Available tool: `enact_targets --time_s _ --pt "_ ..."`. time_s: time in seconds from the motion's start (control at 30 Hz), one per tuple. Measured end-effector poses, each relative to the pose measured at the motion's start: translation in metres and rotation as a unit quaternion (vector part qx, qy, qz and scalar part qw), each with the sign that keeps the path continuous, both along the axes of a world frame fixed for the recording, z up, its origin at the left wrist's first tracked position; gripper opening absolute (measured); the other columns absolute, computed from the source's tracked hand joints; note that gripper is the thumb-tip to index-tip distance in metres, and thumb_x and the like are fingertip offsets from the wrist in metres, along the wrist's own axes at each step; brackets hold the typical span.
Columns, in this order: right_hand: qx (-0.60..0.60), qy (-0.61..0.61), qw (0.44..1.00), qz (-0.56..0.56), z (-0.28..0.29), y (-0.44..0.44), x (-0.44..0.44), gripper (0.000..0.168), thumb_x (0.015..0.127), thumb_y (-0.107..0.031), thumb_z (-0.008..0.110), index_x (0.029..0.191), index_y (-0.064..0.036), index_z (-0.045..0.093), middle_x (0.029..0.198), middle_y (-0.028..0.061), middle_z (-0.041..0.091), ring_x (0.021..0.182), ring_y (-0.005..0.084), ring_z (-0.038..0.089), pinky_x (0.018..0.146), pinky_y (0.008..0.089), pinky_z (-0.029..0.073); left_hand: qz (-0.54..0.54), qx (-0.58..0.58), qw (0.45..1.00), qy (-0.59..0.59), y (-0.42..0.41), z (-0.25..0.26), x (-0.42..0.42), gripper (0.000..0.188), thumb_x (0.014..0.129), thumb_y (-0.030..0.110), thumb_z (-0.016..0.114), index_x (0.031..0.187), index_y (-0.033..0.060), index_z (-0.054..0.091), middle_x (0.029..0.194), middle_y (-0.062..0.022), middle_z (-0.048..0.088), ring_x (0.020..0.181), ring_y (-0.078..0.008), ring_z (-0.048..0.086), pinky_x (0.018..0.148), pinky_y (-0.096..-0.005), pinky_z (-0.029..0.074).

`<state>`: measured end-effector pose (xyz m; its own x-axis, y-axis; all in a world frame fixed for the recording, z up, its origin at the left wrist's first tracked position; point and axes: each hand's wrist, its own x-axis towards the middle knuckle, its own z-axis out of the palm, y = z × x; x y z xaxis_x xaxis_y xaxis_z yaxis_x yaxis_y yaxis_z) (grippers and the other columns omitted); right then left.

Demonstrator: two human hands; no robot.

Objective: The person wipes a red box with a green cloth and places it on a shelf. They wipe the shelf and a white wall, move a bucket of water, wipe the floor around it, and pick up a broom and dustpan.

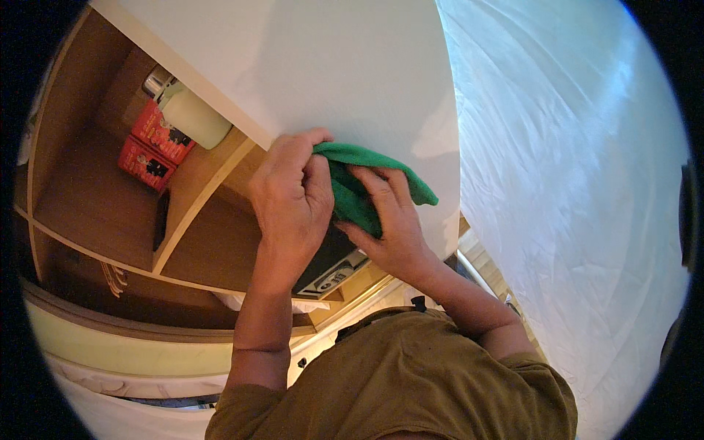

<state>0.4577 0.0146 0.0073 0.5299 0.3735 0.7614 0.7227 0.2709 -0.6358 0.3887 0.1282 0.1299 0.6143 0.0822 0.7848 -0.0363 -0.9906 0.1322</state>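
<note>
A green cloth is bunched between my two hands, in front of a white panel. My left hand is closed at the cloth's left end, by the panel's pale edge; its palm side is hidden. From the right, my right hand grips the lower folds, fingers spread over the fabric and thumb beneath. One corner of the cloth sticks out to the right past my fingers. How firmly the cloth presses on the panel cannot be seen.
Left of the panel, an open wooden cabinet holds a pale green container, red printed boxes and a metal-topped item. A black safe with a keypad sits below my hands. White sheeting hangs at right.
</note>
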Motion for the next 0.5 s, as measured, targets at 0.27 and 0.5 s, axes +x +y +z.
enact_targets --time_s 0.27,0.5 --pt "0.107 0.311 0.896 0.297 -0.031 -0.009 0.021 0.035 0.088 -0.012 0.086 0.113 -0.002 0.063 0.113 0.0130 0.064 0.103 0.0224 0.067 0.091 0.0328 0.053 0.021 -0.083 0.996 -0.038 0.009 0.001 0.002 0.021 0.090 -0.006 0.056 0.100 0.0000 0.074 0.083 -0.0144 0.070 0.066 -0.0209 0.064 0.063 -0.0334 0.051" --pt "0.101 0.175 0.979 -0.011 -0.028 -0.011 0.022 0.019 0.090 -0.002 0.080 0.102 -0.004 0.066 0.115 0.0101 0.063 0.082 0.0167 0.066 0.072 0.0297 0.055 0.012 -0.092 0.992 -0.084 -0.001 -0.008 -0.001 0.020 0.092 -0.004 0.055 0.100 -0.0008 0.073 0.079 -0.0090 0.067 0.065 -0.0118 0.059 0.060 -0.0300 0.048"
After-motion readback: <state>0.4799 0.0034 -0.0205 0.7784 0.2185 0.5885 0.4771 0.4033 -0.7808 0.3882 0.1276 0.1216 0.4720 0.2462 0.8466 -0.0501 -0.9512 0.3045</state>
